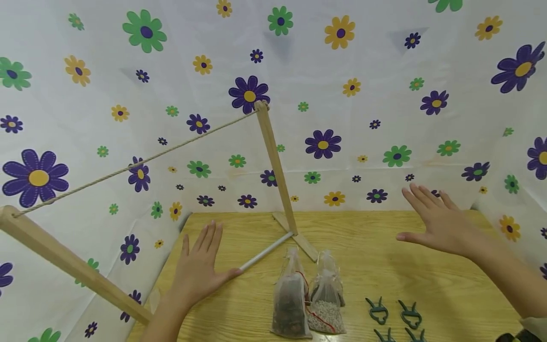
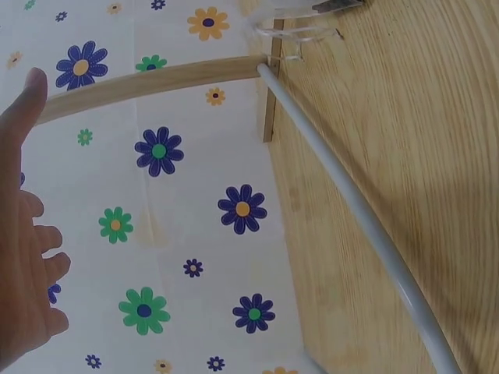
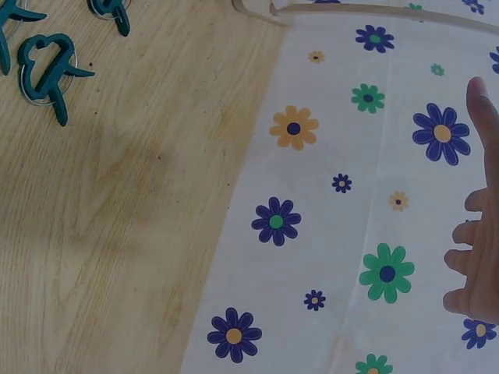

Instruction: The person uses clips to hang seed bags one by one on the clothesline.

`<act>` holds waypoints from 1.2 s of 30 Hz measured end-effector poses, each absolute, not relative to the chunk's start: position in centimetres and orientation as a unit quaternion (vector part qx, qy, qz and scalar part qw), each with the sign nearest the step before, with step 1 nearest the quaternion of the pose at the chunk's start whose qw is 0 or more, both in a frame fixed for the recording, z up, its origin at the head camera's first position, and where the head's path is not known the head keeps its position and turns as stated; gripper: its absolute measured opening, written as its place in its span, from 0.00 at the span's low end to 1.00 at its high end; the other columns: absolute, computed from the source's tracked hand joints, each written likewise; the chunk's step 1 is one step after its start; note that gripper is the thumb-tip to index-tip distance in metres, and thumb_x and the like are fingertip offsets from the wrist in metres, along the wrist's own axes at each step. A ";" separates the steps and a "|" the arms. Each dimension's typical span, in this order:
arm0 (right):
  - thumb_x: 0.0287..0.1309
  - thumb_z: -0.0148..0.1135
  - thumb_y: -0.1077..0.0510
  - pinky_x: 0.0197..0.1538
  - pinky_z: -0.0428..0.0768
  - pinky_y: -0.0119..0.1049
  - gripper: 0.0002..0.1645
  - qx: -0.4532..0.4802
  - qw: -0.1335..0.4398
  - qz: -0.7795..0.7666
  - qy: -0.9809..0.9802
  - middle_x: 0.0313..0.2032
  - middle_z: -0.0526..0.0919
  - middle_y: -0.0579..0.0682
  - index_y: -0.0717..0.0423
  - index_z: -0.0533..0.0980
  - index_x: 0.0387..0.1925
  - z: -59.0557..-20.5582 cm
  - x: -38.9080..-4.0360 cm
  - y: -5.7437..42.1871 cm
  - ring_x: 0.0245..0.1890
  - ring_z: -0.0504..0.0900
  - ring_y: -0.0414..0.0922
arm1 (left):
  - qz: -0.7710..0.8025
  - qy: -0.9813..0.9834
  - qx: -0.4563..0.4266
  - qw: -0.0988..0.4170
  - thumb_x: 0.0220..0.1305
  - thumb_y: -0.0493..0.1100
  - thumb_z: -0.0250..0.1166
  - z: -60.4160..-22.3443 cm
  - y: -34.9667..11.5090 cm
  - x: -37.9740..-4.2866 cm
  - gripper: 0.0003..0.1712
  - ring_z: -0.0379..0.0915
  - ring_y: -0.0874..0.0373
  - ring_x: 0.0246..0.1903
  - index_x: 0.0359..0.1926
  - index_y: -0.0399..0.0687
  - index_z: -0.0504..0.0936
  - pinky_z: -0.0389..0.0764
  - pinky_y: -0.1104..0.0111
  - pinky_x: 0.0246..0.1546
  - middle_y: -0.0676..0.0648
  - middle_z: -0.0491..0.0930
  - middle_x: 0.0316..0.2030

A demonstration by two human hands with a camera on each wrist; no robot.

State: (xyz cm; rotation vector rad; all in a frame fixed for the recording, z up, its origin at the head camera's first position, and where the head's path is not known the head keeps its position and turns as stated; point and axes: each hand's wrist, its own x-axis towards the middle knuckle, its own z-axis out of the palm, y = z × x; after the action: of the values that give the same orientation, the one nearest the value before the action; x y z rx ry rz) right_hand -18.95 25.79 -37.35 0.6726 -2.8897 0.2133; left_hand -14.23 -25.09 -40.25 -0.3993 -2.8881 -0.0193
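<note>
Left hand (image 1: 200, 276) near rod (image 1: 267, 251): fingers straight, thumb apart | right hand (image 1: 446, 230): same | 4 clips (image 1: 378, 308) near bags (image 1: 289, 306) on table (image 1: 237, 308)

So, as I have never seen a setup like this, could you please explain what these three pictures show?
There is no robot here: a person works with a bare left hand and right hand. The head view comes from a camera worn on the head, looking forward and down; each wrist view comes from a camera on that wrist.

On the table stands a wooden frame: two posts with a cord strung between their tops, and a pale rod running from the far post's foot. Nearer the viewer are see-through mesh bags, one with pale, pebbly filling, and green clips, some cut off by the picture's edge. A flowered sheet is behind.

Both hands are raised with fingers straight, and nothing is in either one's grip.
</note>
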 end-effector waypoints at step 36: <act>0.45 0.48 0.22 0.65 0.41 0.62 0.61 0.284 0.067 0.020 -0.956 0.68 0.51 0.61 0.58 0.49 0.69 -34.5 -27.4 15.2 0.68 0.50 0.59 | -0.016 -0.992 -0.041 0.117 0.50 0.73 0.55 -38.7 -32.6 -10.5 0.62 0.38 0.41 0.68 0.70 0.40 0.36 0.27 0.44 0.63 0.36 0.39 0.69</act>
State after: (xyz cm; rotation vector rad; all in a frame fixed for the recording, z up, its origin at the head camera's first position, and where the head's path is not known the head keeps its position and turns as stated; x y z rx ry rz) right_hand -27.42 15.20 -34.54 0.8573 -2.8821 0.0603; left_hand -10.54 -32.55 -38.72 -0.1214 -2.9041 -0.0458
